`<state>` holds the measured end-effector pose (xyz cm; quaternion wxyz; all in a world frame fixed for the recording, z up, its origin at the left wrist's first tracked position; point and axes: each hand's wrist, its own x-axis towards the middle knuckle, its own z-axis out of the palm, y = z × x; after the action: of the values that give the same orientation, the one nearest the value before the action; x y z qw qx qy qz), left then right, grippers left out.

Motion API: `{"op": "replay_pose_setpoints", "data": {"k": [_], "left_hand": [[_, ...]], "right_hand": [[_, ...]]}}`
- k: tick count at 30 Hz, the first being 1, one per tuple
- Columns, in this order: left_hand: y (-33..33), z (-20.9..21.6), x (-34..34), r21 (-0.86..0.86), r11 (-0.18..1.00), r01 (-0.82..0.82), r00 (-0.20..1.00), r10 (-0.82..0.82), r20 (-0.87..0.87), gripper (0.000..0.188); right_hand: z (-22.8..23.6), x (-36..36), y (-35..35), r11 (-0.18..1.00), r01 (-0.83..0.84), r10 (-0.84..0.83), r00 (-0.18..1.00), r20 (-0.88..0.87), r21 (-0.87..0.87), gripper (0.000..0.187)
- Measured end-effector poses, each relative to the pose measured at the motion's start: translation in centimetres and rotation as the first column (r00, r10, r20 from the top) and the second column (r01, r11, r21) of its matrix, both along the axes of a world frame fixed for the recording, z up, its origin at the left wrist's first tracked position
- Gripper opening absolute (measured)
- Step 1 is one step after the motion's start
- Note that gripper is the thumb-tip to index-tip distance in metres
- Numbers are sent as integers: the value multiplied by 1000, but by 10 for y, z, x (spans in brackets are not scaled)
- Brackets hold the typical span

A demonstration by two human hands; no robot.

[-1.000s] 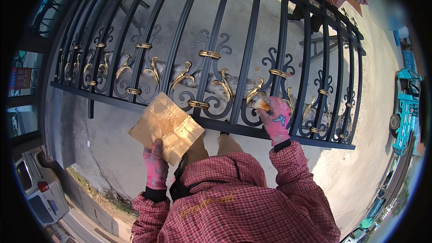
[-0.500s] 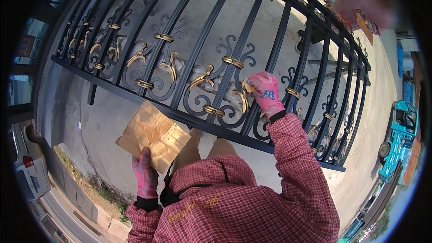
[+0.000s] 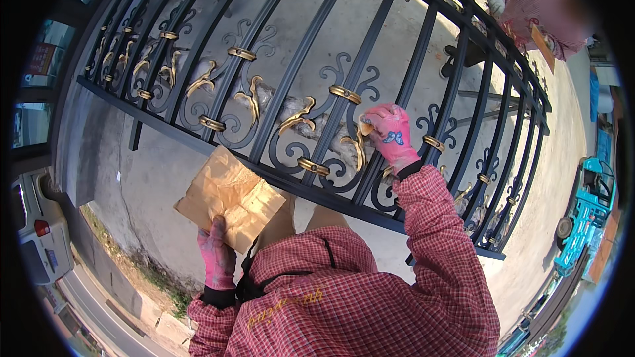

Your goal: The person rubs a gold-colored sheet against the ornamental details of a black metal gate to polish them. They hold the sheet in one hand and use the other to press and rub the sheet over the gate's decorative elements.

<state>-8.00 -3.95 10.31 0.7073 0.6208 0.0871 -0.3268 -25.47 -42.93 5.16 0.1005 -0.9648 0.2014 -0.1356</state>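
Observation:
My left hand point(image 3: 215, 254), in a pink glove, grips a creased piece of cardboard point(image 3: 221, 198) smeared with shiny gold paint. The thumb lies on top of it; the other fingers are hidden beneath. My right hand point(image 3: 391, 133), also in a pink glove, is closed on a small tan pad point(image 3: 366, 125) whose exact kind is unclear. It is at the upper tip of a gold leaf ornament point(image 3: 360, 153) on a black metal railing point(image 3: 291, 178). Dark scrolls and gold collars point(image 3: 344, 94) surround that leaf, and another gold leaf point(image 3: 297, 116) is further left.
The railing spans the view in front of me, raised on trestle legs point(image 3: 486, 96). Crumpled clear plastic point(image 3: 317, 122) shows behind the scrolls. Across the railing at the far right, a person point(image 3: 536, 10) holds a brown board point(image 3: 544, 46). A turquoise vehicle point(image 3: 589, 215) stands at the right.
My right hand stays at the same leaf with only a slight shift. The cardboard in my left hand has moved slightly up and right. The other person and their board have shifted slightly.

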Motion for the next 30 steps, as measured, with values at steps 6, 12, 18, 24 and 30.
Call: {"op": "replay_pose_setpoints", "data": {"k": [6,12,18,24,30], "left_hand": [[-2,2,4,20,1000,-17,999,18,-33,43],[-5,2,12,-14,1000,-27,999,26,-40,42],[-5,1,24,-35,999,-11,999,10,-43,41],[2,-4,35,-30,999,-14,999,13,-39,40],[6,-5,50,-39,999,1,998,-3,-55,41]], "right_hand": [[16,9,-10,997,53,-56,995,80,50,34],[20,12,-6,982,131,-143,987,80,132,33],[23,16,-5,981,137,-147,987,60,141,32],[25,18,-8,947,254,-257,966,-10,194,32],[30,17,1,948,279,-271,960,-75,151,34]]}}
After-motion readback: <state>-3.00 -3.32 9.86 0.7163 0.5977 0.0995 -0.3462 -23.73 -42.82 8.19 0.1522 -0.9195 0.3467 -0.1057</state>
